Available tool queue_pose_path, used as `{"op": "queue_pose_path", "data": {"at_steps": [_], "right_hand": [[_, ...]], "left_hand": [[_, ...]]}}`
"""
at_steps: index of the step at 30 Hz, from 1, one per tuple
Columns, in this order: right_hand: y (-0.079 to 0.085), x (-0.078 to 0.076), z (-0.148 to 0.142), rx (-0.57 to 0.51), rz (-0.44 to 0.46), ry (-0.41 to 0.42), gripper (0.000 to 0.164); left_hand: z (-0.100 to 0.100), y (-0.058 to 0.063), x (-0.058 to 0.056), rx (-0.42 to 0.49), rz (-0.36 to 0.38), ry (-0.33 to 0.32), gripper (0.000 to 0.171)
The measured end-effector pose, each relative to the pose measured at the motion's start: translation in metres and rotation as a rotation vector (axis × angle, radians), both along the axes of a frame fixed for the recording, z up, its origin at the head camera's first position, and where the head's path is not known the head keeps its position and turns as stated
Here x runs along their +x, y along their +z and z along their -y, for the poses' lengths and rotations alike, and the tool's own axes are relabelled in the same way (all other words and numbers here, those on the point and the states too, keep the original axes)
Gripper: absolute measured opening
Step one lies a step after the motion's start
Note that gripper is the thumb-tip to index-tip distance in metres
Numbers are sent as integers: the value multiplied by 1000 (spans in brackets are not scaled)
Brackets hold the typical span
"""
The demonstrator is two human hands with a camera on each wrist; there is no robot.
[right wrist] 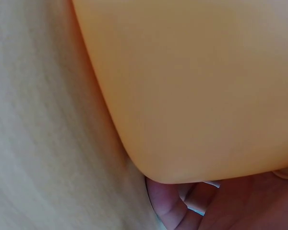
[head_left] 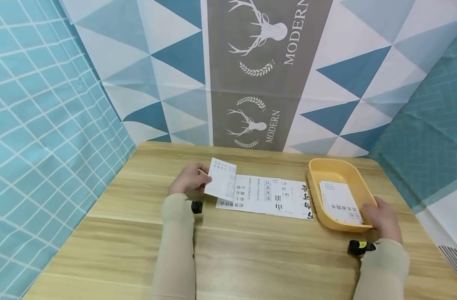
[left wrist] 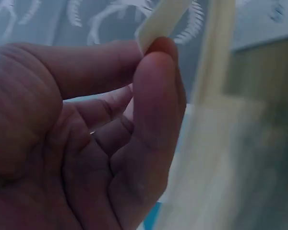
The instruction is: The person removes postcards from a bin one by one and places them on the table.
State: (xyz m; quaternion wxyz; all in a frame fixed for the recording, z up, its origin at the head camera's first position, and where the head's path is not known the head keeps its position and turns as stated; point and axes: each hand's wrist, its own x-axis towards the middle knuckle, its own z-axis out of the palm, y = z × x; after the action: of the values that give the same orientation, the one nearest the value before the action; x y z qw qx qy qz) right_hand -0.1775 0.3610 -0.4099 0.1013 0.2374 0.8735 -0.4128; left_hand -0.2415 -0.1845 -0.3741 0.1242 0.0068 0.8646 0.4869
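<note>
Between thumb and fingertips my left hand (head_left: 189,179) pinches a white card (head_left: 222,179) with printed and handwritten-looking characters. In the head view this card overlaps the left end of a row of white cards (head_left: 251,193) with black characters, lying side by side on the table. The left wrist view shows the card's edge (left wrist: 158,24) caught at the fingertips. At the right, my right hand (head_left: 384,218) grips the near right corner of a yellow plastic tray (head_left: 315,189). Several white cards (head_left: 339,200) lie stacked inside it. The tray wall (right wrist: 182,96) fills most of the right wrist view.
The wood-grain table (head_left: 138,241) ends at the back against a patterned cloth (head_left: 179,83) with triangles and deer heads. Blue checked cloth (head_left: 44,125) hangs along the left side. Black wrist cameras are strapped over both sleeves (head_left: 176,250).
</note>
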Motion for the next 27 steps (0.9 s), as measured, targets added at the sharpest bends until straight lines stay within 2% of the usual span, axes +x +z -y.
{"op": "queue_pose_path", "data": {"at_steps": [6,10,16,22,27], "right_hand": [[0,0,1,-13,8,-19,70],[1,1,1,-3,3,-20,70],[1,2,1,-11,2,-33,69],[1,0,1,-14,4,-38,70],[3,-1,1,-6,0,-37,69]], "left_hand": [[-4,-18,-4,-26,35,-41,22],[-9,-23,-5,-34,37,-53,21],[-13,-26,-5,-87,54,-39,21],[-15,-25,-4,-215,54,4,18],[-16,-25,-3,-305,28,7,16]]}}
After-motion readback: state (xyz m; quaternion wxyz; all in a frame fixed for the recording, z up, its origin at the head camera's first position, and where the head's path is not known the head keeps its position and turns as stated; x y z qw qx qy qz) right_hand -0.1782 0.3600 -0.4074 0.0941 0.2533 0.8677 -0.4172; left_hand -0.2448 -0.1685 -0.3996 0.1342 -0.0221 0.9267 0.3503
